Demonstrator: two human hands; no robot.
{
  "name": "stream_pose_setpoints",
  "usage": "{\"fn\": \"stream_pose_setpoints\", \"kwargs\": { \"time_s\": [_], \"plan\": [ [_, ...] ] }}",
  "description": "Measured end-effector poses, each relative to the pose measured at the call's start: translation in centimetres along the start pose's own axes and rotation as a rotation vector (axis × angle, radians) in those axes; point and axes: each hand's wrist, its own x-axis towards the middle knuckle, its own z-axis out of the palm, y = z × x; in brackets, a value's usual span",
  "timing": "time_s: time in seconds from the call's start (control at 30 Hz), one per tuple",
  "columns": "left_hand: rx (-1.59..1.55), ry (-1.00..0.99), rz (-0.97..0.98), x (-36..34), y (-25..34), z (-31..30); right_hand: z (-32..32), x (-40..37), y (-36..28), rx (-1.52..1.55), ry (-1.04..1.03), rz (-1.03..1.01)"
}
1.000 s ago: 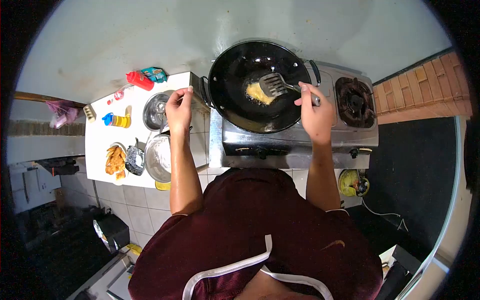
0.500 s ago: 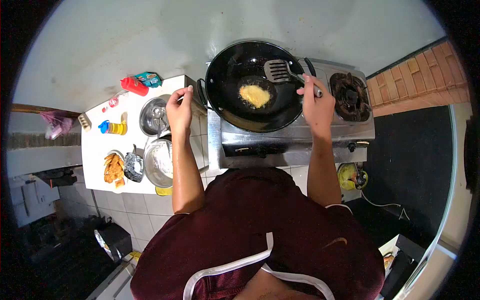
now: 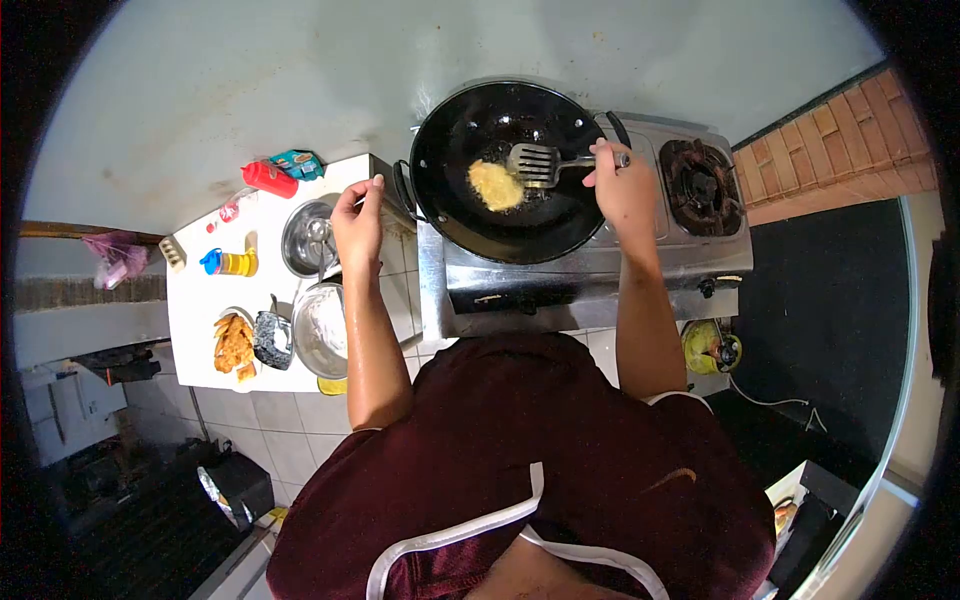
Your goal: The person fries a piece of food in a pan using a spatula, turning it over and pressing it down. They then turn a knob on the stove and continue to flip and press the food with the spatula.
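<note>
A black wok (image 3: 450,225) with oil sits on the left burner, and a golden, battered piece of food (image 3: 496,187) fries in it. My right hand (image 3: 622,195) grips the handle of a slotted spatula (image 3: 535,165), whose metal head lies in the wok against the food's right side. Just left of the wok's left handle (image 3: 401,186), my left hand (image 3: 358,222) is raised with its fingers curled and thumb and forefinger close together. I see nothing held in it.
On the left, a white table (image 3: 195,320) bears metal bowls (image 3: 322,330), a plate of fried pieces (image 3: 234,343), a black patterned container (image 3: 272,340), a red bottle (image 3: 270,179) and a blue-capped yellow bottle (image 3: 230,262). The stove's bare right burner (image 3: 702,187) stands beside the wok.
The spatula has moved left and slightly down, up to the food. The food has shifted a little left and up. My left hand stays almost where it was.
</note>
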Motion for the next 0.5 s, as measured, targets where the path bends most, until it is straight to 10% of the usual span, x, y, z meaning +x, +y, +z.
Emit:
{"fn": "stream_pose_setpoints", "kwargs": {
  "time_s": [0.5],
  "plan": [
    [0.017, -0.012, 0.005, 0.02, 0.55, 0.25, -0.27, 0.01, -0.51, -0.023, 0.022, 0.026]
  ]
}}
